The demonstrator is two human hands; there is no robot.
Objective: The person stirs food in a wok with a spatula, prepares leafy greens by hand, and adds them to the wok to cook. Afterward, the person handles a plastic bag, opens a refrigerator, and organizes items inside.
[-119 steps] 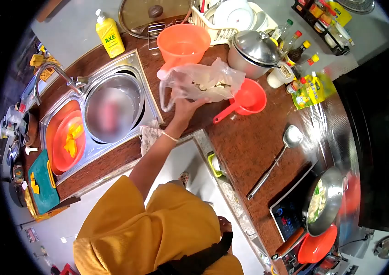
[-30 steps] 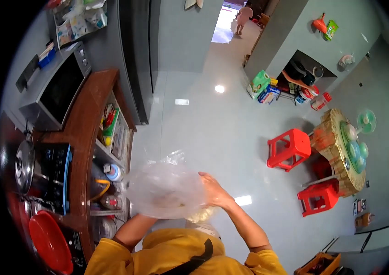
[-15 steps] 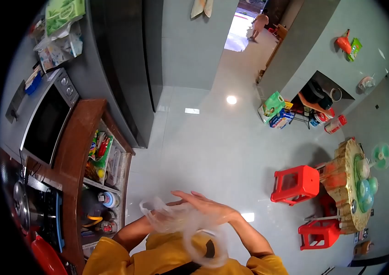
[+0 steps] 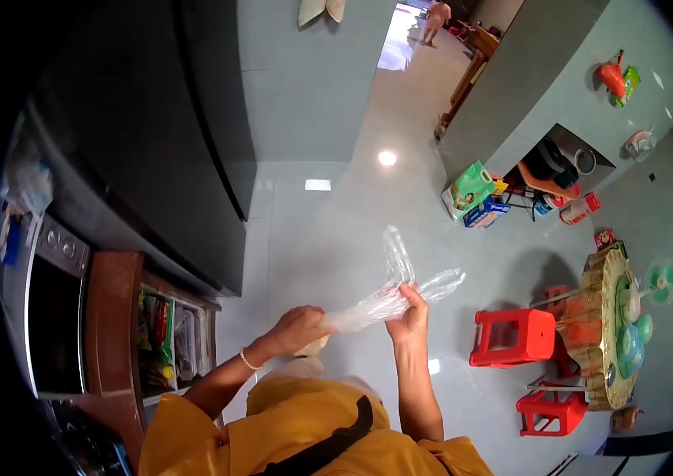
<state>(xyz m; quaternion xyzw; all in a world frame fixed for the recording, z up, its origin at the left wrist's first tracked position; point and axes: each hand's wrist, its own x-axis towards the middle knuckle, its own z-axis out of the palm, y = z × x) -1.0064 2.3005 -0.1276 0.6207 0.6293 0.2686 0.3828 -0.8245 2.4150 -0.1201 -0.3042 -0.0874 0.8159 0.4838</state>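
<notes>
A clear, thin plastic bag (image 4: 360, 311) is stretched between my two hands in front of my body. My left hand (image 4: 298, 328), with a beaded bracelet at the wrist, is closed around the bag's left end. The fingers of my right hand (image 4: 408, 315) pinch it near the other end. Beyond that grip, two loose loops or strips of the plastic stick out, one pointing up and one to the right. Below my left hand, a pale rounded shape is partly hidden.
On my left are a microwave (image 4: 59, 313), a brown cabinet (image 4: 114, 317) with filled shelves and a dark refrigerator (image 4: 138, 143). Red stools (image 4: 515, 337) and a cloth-covered table (image 4: 600, 317) stand on the right. Packages (image 4: 471, 194) sit by the wall; a person (image 4: 435, 20) is beyond the doorway.
My hands were close together with the bag blurred around them; now they are apart with the bag drawn out between them. The view has shifted, and the refrigerator looks nearer.
</notes>
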